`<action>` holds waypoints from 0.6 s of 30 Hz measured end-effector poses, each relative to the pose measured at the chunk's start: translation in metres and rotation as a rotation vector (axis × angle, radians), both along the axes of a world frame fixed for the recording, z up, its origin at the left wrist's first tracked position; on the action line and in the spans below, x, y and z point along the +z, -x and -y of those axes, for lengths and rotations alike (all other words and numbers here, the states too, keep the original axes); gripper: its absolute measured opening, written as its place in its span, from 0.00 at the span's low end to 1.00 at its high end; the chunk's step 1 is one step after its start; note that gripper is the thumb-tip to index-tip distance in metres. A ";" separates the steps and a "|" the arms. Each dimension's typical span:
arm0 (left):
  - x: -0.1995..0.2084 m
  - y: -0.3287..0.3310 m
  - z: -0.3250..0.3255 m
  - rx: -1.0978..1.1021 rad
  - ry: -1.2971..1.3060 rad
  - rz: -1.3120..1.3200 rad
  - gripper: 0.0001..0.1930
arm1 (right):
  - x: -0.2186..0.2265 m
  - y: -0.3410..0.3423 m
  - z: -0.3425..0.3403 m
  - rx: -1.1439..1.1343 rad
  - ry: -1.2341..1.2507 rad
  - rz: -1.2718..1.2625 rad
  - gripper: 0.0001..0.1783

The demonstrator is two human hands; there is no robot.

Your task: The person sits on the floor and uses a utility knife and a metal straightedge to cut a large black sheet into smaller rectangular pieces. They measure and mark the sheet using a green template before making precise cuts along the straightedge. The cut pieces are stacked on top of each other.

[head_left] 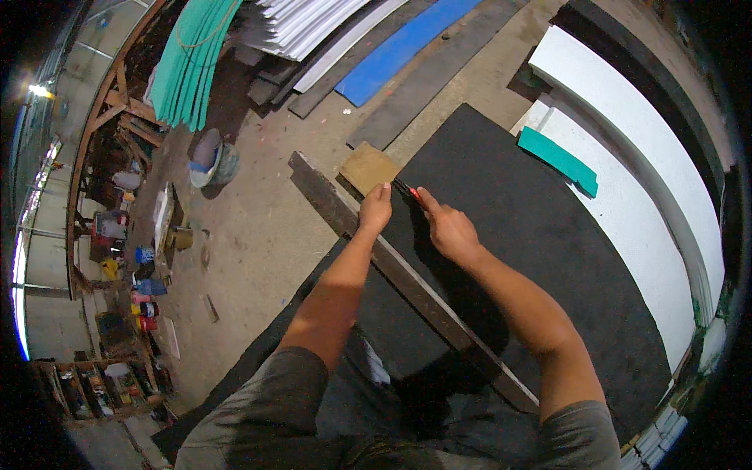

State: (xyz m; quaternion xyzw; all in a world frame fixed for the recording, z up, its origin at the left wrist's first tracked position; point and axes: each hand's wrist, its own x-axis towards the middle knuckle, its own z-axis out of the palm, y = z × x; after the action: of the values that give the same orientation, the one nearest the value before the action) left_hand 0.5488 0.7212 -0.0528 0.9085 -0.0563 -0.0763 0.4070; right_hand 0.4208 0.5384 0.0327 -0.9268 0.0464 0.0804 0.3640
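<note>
A large black sheet (533, 235) lies in front of me, with a long dark straight bar (427, 294) slanting across it. My right hand (454, 233) grips a red and black cutter knife (409, 189), its index finger stretched along the handle. The knife's tip points toward my left hand, near the sheet's far left edge. Closed fingers show on my left hand (376, 209), beside the bar and at the near edge of a tan board (368, 167). Whatever those fingers hold is hidden.
White curved sheets (642, 102) and a green strip (558, 160) lie at the right. Blue (407, 51), grey and white strips lie at the far side, near green sheets (192, 63). A bucket (213, 163) stands on the floor at the left, with shelves of clutter beyond.
</note>
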 end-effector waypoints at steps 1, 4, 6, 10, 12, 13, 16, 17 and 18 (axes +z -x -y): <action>-0.003 0.000 -0.003 -0.005 0.056 0.038 0.26 | 0.001 -0.002 -0.003 0.009 0.016 0.003 0.38; 0.002 0.004 -0.002 -0.013 0.030 0.027 0.26 | 0.002 -0.005 -0.004 0.031 0.058 -0.012 0.40; 0.007 0.006 0.000 -0.015 -0.027 0.033 0.27 | 0.001 -0.006 -0.004 0.043 0.079 -0.023 0.41; 0.005 0.004 -0.005 -0.045 -0.014 0.015 0.28 | 0.001 -0.009 -0.008 0.053 0.123 -0.032 0.41; 0.003 0.004 -0.005 -0.047 0.005 0.032 0.28 | 0.004 -0.012 -0.010 0.059 0.148 -0.051 0.40; 0.003 0.005 -0.005 -0.049 0.015 0.041 0.28 | 0.008 -0.015 -0.011 0.065 0.158 -0.069 0.40; -0.004 0.000 -0.006 -0.039 -0.015 0.059 0.28 | 0.017 -0.015 -0.016 0.053 0.188 -0.061 0.39; -0.007 0.000 -0.008 -0.043 -0.005 0.056 0.28 | 0.020 -0.014 -0.017 0.044 0.199 -0.048 0.39; -0.007 0.000 -0.008 -0.049 0.010 0.051 0.28 | 0.025 -0.009 -0.014 0.051 0.204 -0.083 0.39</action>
State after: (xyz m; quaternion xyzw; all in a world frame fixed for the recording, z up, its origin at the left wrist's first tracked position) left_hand 0.5490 0.7294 -0.0595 0.9064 -0.0892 -0.0626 0.4081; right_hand 0.4295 0.5525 0.0574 -0.9558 0.0459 0.1229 0.2632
